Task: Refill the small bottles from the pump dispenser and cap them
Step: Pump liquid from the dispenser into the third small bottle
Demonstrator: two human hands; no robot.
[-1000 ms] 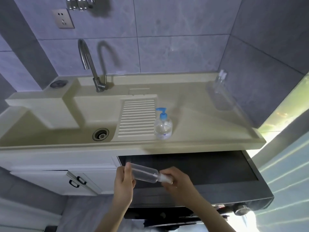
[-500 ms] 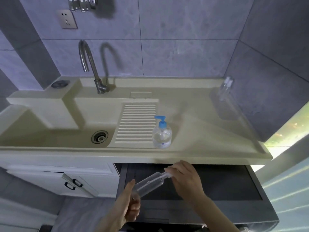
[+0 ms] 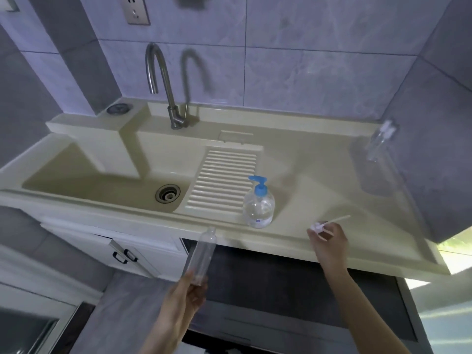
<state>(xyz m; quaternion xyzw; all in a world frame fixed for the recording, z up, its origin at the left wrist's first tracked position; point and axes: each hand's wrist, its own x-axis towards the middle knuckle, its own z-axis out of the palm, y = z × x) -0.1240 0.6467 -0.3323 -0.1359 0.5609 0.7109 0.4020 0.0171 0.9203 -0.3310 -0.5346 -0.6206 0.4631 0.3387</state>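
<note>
At the far left, a white cabinet door (image 3: 112,249) with a dark handle (image 3: 124,256) sits under the counter edge. Above it the beige sink basin (image 3: 76,185) holds a round metal drain (image 3: 167,193) near its right end. Behind the basin, a curved steel faucet (image 3: 163,85) rises from the far ledge, with a wall socket (image 3: 135,11) on the grey tiles above it. Right of the drain lies a ribbed washboard slope (image 3: 224,182).

In the near middle, the left hand (image 3: 187,297) grips the base of a clear small bottle (image 3: 203,254) with curled fingers. The bottle tilts up towards the counter edge with its open neck uppermost, in front of the counter and not touching it.

Just right of the washboard, the pump dispenser (image 3: 258,204) stands upright on the counter, clear-bodied with a blue pump head, partly filled with clear liquid. Nothing lies between it and the bottle's mouth but the counter's raised lip (image 3: 229,232).

Further right, the right hand (image 3: 329,244) pinches a white spray cap (image 3: 318,226), whose thin dip tube (image 3: 337,220) points right over the counter. Whether the cap touches the surface is hard to say through the blur.

At the far right corner, a second clear bottle (image 3: 378,144) with its cap on stands against the wall, well apart from the rest. Below the counter is a dark appliance top (image 3: 293,290).
</note>
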